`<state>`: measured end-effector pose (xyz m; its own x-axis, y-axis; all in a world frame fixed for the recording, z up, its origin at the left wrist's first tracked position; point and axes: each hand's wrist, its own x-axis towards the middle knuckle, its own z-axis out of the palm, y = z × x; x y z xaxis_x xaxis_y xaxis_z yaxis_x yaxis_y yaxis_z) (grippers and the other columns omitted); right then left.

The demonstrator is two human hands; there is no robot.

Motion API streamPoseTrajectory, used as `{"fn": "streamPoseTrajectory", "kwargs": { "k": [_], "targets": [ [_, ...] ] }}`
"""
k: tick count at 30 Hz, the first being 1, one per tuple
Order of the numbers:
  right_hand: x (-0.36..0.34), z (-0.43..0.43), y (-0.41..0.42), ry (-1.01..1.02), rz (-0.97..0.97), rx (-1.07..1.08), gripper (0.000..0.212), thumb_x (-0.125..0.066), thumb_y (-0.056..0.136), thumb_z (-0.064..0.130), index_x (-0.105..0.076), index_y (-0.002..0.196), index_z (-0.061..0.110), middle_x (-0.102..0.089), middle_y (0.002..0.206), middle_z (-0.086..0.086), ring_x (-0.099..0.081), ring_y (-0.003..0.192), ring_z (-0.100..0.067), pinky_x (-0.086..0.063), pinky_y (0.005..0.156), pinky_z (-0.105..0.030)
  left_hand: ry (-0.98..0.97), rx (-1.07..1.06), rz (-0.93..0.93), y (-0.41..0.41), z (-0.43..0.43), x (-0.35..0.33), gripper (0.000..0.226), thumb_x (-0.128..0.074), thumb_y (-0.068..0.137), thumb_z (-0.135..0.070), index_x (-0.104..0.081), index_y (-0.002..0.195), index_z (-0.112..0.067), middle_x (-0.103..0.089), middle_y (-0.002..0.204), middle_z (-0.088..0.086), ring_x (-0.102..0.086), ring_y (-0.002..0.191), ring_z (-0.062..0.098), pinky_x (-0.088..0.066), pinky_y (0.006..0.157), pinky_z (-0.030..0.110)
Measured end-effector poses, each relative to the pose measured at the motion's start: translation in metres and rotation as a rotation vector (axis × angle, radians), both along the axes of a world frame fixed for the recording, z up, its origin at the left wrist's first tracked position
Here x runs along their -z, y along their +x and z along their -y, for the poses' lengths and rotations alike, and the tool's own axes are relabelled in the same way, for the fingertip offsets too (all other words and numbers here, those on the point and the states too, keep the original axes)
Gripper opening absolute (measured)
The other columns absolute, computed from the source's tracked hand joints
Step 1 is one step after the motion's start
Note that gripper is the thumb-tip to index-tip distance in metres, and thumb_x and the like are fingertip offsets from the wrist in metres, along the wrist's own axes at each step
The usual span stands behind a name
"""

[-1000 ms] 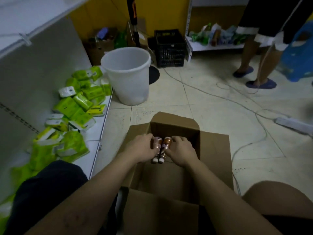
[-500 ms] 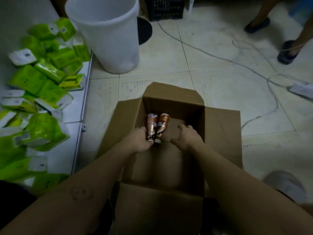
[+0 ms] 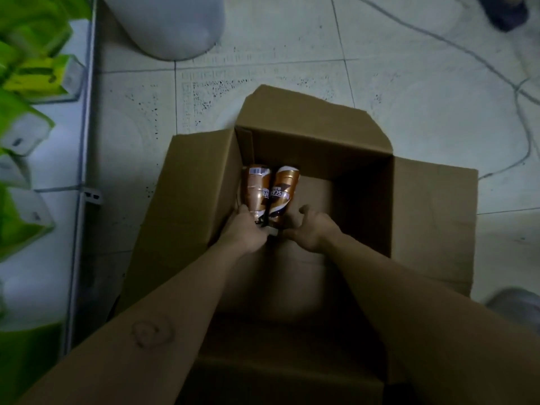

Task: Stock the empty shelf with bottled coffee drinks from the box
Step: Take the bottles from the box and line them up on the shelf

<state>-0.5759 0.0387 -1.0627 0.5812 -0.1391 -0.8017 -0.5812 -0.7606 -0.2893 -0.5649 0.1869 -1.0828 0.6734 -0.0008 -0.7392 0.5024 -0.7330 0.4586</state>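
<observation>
An open cardboard box [image 3: 432, 200] sits on the tiled floor in front of me. Two brown bottled coffee drinks lie side by side in its far left corner, the left bottle [image 3: 255, 185] and the right bottle [image 3: 283, 191], caps pointing towards me. My left hand [image 3: 248, 229] is closed around the neck end of the left bottle. My right hand [image 3: 312, 229] rests just right of the right bottle's neck, fingers spread and touching it, not clearly gripping. The rest of the box floor is bare.
A low white shelf [image 3: 52, 217] along the left holds several green packages [image 3: 20, 112]. A white bucket [image 3: 166, 24] stands beyond the box. A cable [image 3: 523, 112] runs over the floor at right. A person's shoe [image 3: 508, 10] shows top right.
The camera has tilted down and closer to the box. My hands slid from the bottles' middles to their cap ends; my right hand opened.
</observation>
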Motion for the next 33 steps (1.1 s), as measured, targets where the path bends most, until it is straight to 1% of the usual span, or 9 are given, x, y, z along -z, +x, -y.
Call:
{"fn": "streamPoseTrajectory", "kwargs": {
  "k": [3, 7, 11, 14, 18, 22, 25, 30, 33],
  "targets": [
    [0.020, -0.009, 0.005, 0.051, 0.016, 0.002, 0.074, -0.067, 0.087, 0.036, -0.028, 0.147, 0.016, -0.046, 0.141, -0.009, -0.049, 0.124, -0.025, -0.040, 0.091, -0.029, 0.004, -0.082, -0.024, 0.004, 0.002, 0.023, 0.078, -0.071, 0.081, -0.021, -0.030, 0.147, -0.020, -0.049, 0.140, 0.008, -0.048, 0.127, 0.028, -0.041, 0.104, 0.042],
    [0.043, -0.009, 0.014, -0.112, 0.182, -0.130, 0.085, -0.070, 0.083, 0.036, -0.018, 0.149, 0.022, -0.041, 0.141, -0.013, -0.051, 0.119, -0.029, -0.047, 0.094, -0.040, 0.095, 0.039, 0.176, 0.015, 0.009, 0.037, 0.089, -0.069, 0.084, -0.019, -0.011, 0.152, -0.018, -0.027, 0.150, 0.012, -0.039, 0.133, 0.032, -0.037, 0.108, 0.044],
    [0.048, -0.006, 0.039, -0.253, 0.357, -0.353, 0.100, -0.071, 0.082, 0.038, -0.001, 0.153, 0.026, -0.011, 0.157, -0.019, -0.027, 0.139, -0.035, -0.034, 0.110, -0.047, 0.101, 0.143, 0.265, 0.035, 0.018, 0.045, 0.089, -0.063, 0.088, -0.019, -0.004, 0.154, -0.027, 0.002, 0.161, 0.008, -0.023, 0.143, 0.033, -0.030, 0.113, 0.042],
    [0.053, -0.009, 0.052, -0.232, 0.343, -0.418, 0.098, -0.067, 0.086, 0.037, 0.003, 0.154, 0.027, 0.009, 0.159, -0.020, -0.007, 0.146, -0.037, -0.020, 0.116, -0.047, 0.021, 0.092, 0.204, 0.049, 0.019, 0.050, 0.086, -0.061, 0.088, -0.018, -0.008, 0.153, -0.036, 0.000, 0.161, 0.008, -0.021, 0.144, 0.034, -0.030, 0.114, 0.045],
    [0.065, -0.013, 0.046, -0.069, 0.240, -0.235, 0.097, -0.071, 0.082, 0.035, -0.003, 0.153, 0.034, 0.022, 0.158, -0.012, -0.011, 0.145, -0.040, -0.025, 0.115, -0.049, -0.012, 0.086, 0.115, 0.046, 0.021, 0.050, 0.090, -0.057, 0.091, -0.012, 0.000, 0.149, -0.051, -0.007, 0.159, 0.012, -0.030, 0.138, 0.037, -0.036, 0.110, 0.047],
    [0.066, -0.010, 0.039, 0.116, 0.284, 0.076, 0.084, -0.071, 0.084, 0.024, -0.020, 0.151, 0.032, -0.003, 0.160, -0.008, -0.026, 0.142, -0.034, -0.034, 0.110, -0.044, -0.034, -0.002, 0.106, 0.023, 0.026, 0.046, 0.095, -0.054, 0.093, -0.006, 0.004, 0.144, -0.060, -0.014, 0.153, 0.011, -0.038, 0.133, 0.035, -0.040, 0.103, 0.046],
    [0.066, -0.014, 0.021, 0.089, 0.324, 0.061, 0.083, -0.067, 0.086, 0.019, -0.018, 0.152, 0.031, -0.012, 0.157, -0.012, -0.030, 0.139, -0.035, -0.037, 0.106, -0.041, -0.074, -0.030, 0.117, 0.001, 0.029, 0.050, 0.093, -0.052, 0.094, -0.009, 0.005, 0.140, -0.065, -0.011, 0.153, 0.007, -0.037, 0.133, 0.034, -0.041, 0.104, 0.054],
    [0.064, -0.017, -0.023, 0.107, 0.224, 0.070, 0.105, -0.071, 0.084, 0.026, 0.008, 0.151, 0.039, 0.001, 0.160, -0.009, -0.029, 0.140, -0.033, -0.040, 0.107, -0.044, 0.022, 0.061, 0.065, -0.025, 0.027, 0.047, 0.103, -0.061, 0.090, -0.013, 0.013, 0.141, -0.062, -0.006, 0.155, 0.011, -0.035, 0.134, 0.035, -0.040, 0.102, 0.053],
    [0.067, -0.017, -0.046, 0.091, 0.194, 0.050, 0.112, -0.069, 0.085, 0.027, 0.025, 0.142, 0.048, -0.009, 0.159, -0.011, -0.038, 0.136, -0.030, -0.042, 0.103, -0.042, -0.022, -0.028, 0.049, -0.041, 0.025, 0.047, 0.110, -0.067, 0.086, -0.016, 0.016, 0.138, -0.065, -0.019, 0.151, 0.013, -0.038, 0.133, 0.036, -0.042, 0.100, 0.056]
  ]
}}
